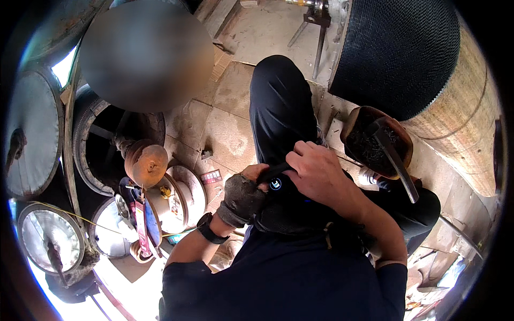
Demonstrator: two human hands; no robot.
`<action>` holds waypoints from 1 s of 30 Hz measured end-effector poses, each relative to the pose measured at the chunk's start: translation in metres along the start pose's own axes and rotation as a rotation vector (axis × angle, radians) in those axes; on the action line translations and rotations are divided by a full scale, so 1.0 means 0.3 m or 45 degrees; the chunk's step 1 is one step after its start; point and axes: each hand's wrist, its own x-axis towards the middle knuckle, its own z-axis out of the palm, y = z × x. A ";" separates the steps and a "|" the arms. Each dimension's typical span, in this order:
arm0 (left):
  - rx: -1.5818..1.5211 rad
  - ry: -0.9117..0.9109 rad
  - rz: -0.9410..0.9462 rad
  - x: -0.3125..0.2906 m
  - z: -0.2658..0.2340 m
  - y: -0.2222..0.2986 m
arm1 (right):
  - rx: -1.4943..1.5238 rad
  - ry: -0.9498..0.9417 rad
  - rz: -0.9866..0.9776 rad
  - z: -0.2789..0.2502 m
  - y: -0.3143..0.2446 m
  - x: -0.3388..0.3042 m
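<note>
My left hand (pixel 243 191) wears a worn grey fingerless glove, with a dark watch (pixel 209 229) on the wrist. Its fingers close round one end of a black, strap-like piece (pixel 276 172) above my lap. My bare right hand (pixel 317 170) pinches the other end of that piece, fingers bent and thumb underneath. Just below, between both hands, a small round lit display (pixel 275 184) glows on something black whose outline merges with my dark clothes. I cannot tell what kind of thing the black piece is.
Right of my knee sits a bowl (pixel 350 128) of nails with a hammer (pixel 393 155) across it. Beyond lies a large wooden cylinder (pixel 455 123) with black ridged covering. Spools (pixel 187 190) and round metal drums (pixel 35 134) crowd the left. A blurred patch hides the upper left.
</note>
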 end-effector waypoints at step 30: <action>0.143 -1.039 -0.251 -0.074 -0.247 -0.120 | 0.257 -0.164 -0.358 -0.081 -0.064 0.054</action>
